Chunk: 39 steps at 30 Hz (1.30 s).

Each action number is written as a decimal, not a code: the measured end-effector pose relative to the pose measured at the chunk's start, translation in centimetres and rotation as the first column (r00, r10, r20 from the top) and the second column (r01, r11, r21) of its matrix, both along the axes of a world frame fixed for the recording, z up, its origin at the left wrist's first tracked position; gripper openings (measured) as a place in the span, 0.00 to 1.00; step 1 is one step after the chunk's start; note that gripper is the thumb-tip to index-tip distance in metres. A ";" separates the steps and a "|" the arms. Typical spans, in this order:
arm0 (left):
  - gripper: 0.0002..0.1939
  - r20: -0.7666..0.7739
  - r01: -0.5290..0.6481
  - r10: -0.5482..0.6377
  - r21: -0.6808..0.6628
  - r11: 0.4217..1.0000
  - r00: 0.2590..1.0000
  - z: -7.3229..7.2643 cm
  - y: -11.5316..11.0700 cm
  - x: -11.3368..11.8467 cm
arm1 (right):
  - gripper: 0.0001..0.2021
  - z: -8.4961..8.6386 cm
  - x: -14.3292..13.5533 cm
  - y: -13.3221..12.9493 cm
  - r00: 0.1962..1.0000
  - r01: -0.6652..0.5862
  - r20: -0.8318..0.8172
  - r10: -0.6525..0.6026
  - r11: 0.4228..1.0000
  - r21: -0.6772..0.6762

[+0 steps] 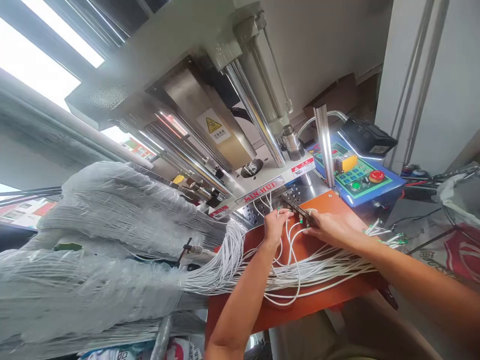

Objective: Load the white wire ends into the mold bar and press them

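Note:
My left hand (276,226) is closed in a pinch on a thin white cable near the machine's base, beneath the red lettering. Just to its right, my right hand (325,228) is wrapped round the end of a dark metal plate (300,210), which lies tilted at the edge of the orange table (347,212). Small green parts show between the two hands. A loose bundle of white cables (300,272) runs across the table below both hands, and some cables loop up toward my fingers.
The press machine (210,115) with its steel columns stands over the work. At the right is a blue control box (360,175) with a red button. Plastic-wrapped cable bundles (112,215) fill the left. A black lamp (369,137) hangs beside the box.

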<state>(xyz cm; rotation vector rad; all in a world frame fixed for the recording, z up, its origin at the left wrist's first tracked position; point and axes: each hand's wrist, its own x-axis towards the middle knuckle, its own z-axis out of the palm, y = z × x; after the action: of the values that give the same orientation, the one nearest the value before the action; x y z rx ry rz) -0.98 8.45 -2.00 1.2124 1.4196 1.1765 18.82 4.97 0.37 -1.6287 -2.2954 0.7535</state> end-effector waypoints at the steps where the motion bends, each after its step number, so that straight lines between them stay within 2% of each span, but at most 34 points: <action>1: 0.08 -0.038 0.013 -0.012 0.017 1.000 0.999 0.1 -0.2 -0.2 | 0.17 0.1 0.0 0.0 1.000 0.001 0.010 0.000 1.000 -0.007; 3: 0.06 -0.194 0.066 -0.048 0.089 0.994 0.980 0.3 -0.7 -0.3 | 0.18 0.4 0.0 -0.1 1.000 -0.002 0.021 0.003 1.000 -0.021; 6: 0.03 -0.436 0.169 -0.067 0.201 0.965 0.898 0.7 -1.5 -0.3 | 0.20 0.7 0.0 0.0 1.000 -0.005 0.021 0.006 0.999 -0.032; 10: 0.05 -0.561 0.249 -0.043 0.296 0.922 0.826 0.7 -1.8 -0.4 | 0.19 0.9 0.1 0.0 1.000 -0.004 0.012 0.005 1.000 -0.031; 19: 0.05 -0.579 0.296 -0.038 0.359 0.885 0.815 0.0 -1.3 -0.5 | 0.18 0.3 0.2 0.1 1.000 -0.019 -0.005 0.019 1.000 0.003; 27: 0.08 -0.547 0.256 -0.039 0.326 0.910 0.836 -0.5 -1.0 -0.5 | 0.15 -0.1 0.2 0.0 0.998 -0.004 -0.062 0.006 0.999 0.032; 32: 0.06 -0.511 0.249 -0.061 0.308 0.918 0.857 -0.8 -0.9 -0.6 | 0.14 -0.1 0.3 0.0 0.998 -0.010 -0.061 0.011 1.000 0.027; 35: 0.05 -0.520 0.257 -0.067 0.304 0.917 0.852 -0.5 -0.8 -0.7 | 0.14 0.1 0.4 0.0 0.997 -0.024 -0.072 0.025 1.000 0.018; 39: 0.06 -0.539 0.275 -0.102 0.251 0.928 0.836 0.6 -0.6 -1.0 | 0.16 -0.1 0.2 0.0 0.999 0.005 -0.039 -0.004 1.000 0.015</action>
<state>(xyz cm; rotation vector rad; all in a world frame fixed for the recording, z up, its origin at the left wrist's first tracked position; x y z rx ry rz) -1.99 7.81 -1.44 1.9728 1.4719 1.0007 19.00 4.94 0.29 -1.5985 -2.2646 0.7579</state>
